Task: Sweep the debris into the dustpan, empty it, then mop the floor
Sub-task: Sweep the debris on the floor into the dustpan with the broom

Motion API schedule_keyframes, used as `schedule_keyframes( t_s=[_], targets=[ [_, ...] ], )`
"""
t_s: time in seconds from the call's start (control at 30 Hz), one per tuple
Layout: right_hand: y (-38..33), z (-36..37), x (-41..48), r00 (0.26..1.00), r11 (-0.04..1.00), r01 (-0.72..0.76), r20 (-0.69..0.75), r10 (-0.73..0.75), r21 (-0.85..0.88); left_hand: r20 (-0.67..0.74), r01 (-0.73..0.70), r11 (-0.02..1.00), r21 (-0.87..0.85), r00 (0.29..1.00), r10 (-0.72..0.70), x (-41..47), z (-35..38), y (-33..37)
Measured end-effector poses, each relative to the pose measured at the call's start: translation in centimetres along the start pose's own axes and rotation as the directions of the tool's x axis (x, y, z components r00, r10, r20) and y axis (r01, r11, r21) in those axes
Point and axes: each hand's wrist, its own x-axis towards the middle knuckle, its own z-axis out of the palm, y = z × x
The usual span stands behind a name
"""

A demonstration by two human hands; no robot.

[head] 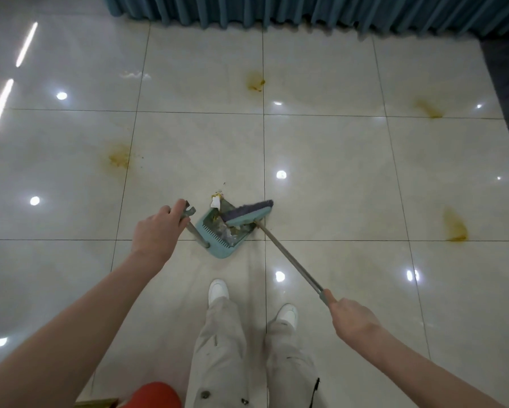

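Glossy cream floor tiles [350, 178] run up to a pleated teal curtain [306, 10], with several yellow-brown stains [119, 156] smeared well apart from either hand. The left hand [156, 231] has its fingers clenched round the top of the grey upright handle of a teal plastic dustpan [217, 251], which rests on the floor just right of and below those fingers. The right hand [350, 318] has its fingers wrapped round the metal pole of a broom with a teal head and purple-grey bristles [247, 214]. The head lies well ahead of those fingers, over the pan's mouth. Most of the debris looks to be in the pan already. A white paper scrap and crumbs [216, 201] sit at its far lip. To finish the sweep well, I judge the pan's edge should be pressed flat to the tile while short, light strokes draw the last bits inward, so nothing slips beneath or flicks out. No brand, label or legible writing shows anywhere.
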Motion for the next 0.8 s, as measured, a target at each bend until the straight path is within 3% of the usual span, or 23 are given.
schedule_keyframes(
  t_s=[0.47, 0.67, 0.8],
  targets=[
    [3.5, 0.8, -1.5, 0.978, 0.983, -0.171, -0.112, 0.177, 0.060, 0.048, 0.013, 0.996, -0.084, 0.999, -0.009, -1.8, 0.1, 0.6],
    [3.6, 1.3, 0.4, 0.967, 0.956, -0.236, -0.051, 0.248, 0.175, 0.057, 0.024, 0.994, -0.104, 0.998, -0.018, -1.6, -0.2, 0.3],
    [3.2, 3.0, -0.7, 0.976, 0.967, -0.217, 0.015, 0.217, 0.133, 0.057, 0.011, 0.994, -0.112, 0.998, -0.005, -1.6, 0.1, 0.2]
  ],
)
